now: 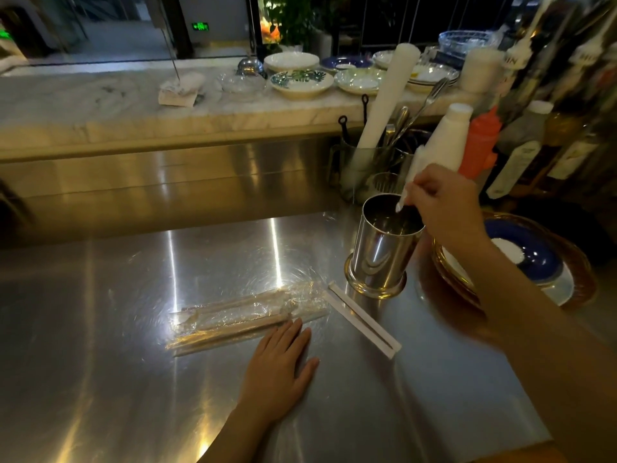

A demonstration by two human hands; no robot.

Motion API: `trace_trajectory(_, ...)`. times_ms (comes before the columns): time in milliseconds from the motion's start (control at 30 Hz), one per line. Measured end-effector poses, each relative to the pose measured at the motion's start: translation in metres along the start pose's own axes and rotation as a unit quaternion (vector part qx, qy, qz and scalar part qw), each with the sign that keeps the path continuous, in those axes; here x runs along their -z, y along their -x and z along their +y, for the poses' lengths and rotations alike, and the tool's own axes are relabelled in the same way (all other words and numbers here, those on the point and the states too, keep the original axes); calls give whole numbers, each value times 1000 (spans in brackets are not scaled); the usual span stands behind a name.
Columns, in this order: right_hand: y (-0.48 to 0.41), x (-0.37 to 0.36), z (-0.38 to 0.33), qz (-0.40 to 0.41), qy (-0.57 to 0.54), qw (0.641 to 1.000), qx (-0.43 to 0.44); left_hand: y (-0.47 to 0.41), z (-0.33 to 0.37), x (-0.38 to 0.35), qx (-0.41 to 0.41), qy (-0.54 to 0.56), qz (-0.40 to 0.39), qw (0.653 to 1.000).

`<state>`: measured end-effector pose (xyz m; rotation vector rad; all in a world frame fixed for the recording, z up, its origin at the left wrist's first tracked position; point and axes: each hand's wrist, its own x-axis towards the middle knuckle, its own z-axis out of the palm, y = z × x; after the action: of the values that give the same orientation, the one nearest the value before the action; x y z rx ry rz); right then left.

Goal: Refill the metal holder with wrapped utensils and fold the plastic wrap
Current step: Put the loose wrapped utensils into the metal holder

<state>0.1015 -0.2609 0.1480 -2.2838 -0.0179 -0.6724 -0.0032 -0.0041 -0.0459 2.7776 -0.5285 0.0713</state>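
The right hand is at the rim of the shiny cylindrical metal holder, its grip pinching the top end of a white paper-wrapped utensil and lowering it into the open mouth; the inside of the holder looks dark and nearly empty, so the refill seems to be only beginning. The left hand lies flat on the brushed steel surface, fingers spread and holding nothing, its fingertips touching the near edge of the crumpled clear plastic wrap. That wrap is unfolded and several long wrapped utensils remain in it. Two more white-sleeved utensils lie side by side between the wrap and the base of the holder. By my reading, most of the loading and all of the folding are left.
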Motion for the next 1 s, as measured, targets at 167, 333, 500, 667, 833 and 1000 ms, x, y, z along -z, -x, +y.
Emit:
trace_trajectory(167, -16, -18, 21, -218, 176, 960, -2, -1, 2, 3, -1, 10, 7, 1000)
trace_trajectory(333, -27, -30, 28, -299, 303, 905, -17, -1, -1, -1, -2, 29, 8, 1000)
trace_trajectory(500, -18, -24, 21, -199, 154, 967, -22, -2, -1, -1, -3, 20, 5, 1000)
trace_trajectory(667, 12, -14, -6, -91, 34, 994, 56, -2, -2, -1, -7, 37, 20, 999)
trace_trajectory(833, 60, -31, -9, -142, 19, 982, 126, -2, -1, 1, -6, 31, 10, 999)
trace_trajectory(1000, 94, -73, 21, -298, 78, 951, -18, -2, -2, -1, -6, 20, 16, 1000)
